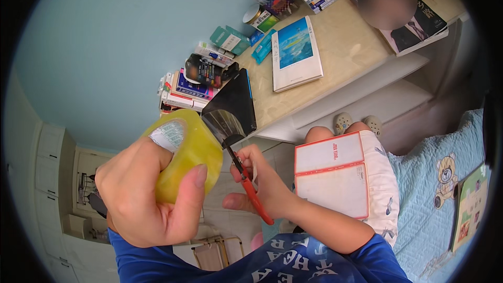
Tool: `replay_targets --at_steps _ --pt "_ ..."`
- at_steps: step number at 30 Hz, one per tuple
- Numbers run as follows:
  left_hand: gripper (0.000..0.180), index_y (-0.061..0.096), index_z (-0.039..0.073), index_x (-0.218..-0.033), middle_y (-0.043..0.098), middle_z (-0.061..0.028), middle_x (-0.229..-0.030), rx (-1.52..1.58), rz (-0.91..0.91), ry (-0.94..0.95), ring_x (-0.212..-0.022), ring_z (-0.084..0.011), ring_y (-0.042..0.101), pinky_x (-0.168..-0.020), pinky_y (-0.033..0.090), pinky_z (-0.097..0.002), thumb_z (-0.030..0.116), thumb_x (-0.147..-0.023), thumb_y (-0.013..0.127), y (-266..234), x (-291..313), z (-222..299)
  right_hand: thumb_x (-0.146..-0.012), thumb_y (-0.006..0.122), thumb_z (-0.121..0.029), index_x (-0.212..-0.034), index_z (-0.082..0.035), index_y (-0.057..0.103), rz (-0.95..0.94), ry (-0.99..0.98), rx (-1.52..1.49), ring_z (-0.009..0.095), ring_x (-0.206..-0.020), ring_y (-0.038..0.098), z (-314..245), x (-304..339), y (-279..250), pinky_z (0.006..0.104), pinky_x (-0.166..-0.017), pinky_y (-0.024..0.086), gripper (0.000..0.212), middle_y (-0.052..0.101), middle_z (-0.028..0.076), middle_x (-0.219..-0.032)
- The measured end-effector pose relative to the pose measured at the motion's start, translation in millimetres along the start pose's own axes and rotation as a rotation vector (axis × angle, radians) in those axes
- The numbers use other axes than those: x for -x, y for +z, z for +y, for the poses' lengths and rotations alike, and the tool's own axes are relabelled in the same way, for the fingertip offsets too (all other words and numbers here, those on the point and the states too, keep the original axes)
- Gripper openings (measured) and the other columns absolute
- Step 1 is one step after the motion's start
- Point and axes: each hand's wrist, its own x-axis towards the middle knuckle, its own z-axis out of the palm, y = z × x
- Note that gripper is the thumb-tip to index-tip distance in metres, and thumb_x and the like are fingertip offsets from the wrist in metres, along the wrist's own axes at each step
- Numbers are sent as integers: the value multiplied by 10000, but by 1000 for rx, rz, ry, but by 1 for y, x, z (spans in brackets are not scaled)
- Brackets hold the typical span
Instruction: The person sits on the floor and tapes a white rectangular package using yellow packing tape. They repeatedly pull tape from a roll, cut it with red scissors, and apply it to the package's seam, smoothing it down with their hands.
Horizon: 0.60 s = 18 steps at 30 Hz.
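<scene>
My left hand (144,194) grips a roll of yellowish clear packing tape (181,191), fingers in its core and thumb on the outer face. A loose clear strip of tape (222,120) sticks out from the roll's far side. My right hand (264,183) holds red-handled scissors (254,199), fingers curled round the handles and thumb stretched out below. Their dark blade end points up toward the loose strip and meets its lower edge; whether the blades are apart cannot be made out. On my lap rests a red-bordered white folder or card (332,175).
The marble-patterned desk (340,42) ahead carries a blue-covered book (296,50), a black flat item (230,97), stacked books (183,91) and small boxes (230,40). A magazine (419,29) lies near its right end. On the right is a blue quilt (419,178) with a booklet (469,207).
</scene>
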Motion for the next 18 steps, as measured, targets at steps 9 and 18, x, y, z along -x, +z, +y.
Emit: replay_targets --at_steps 9,18 --pt "239 460 15 -657 391 -99 -567 67 64 -32 -458 -260 357 -454 263 -323 92 -711 681 10 0 0 -694 963 -353 -1166 -78 401 -14 22 20 85 -720 431 -3 -1 -1 264 -671 431 784 474 -3 -822" --pt "233 466 17 -654 406 -103 -568 66 57 -41 -453 -264 381 -452 278 -323 96 -694 681 15 1 -2 -700 955 -379 -1125 -61 391 -7 -40 60 100 -702 441 5 -5 -2 260 -649 437 774 493 15 -777"
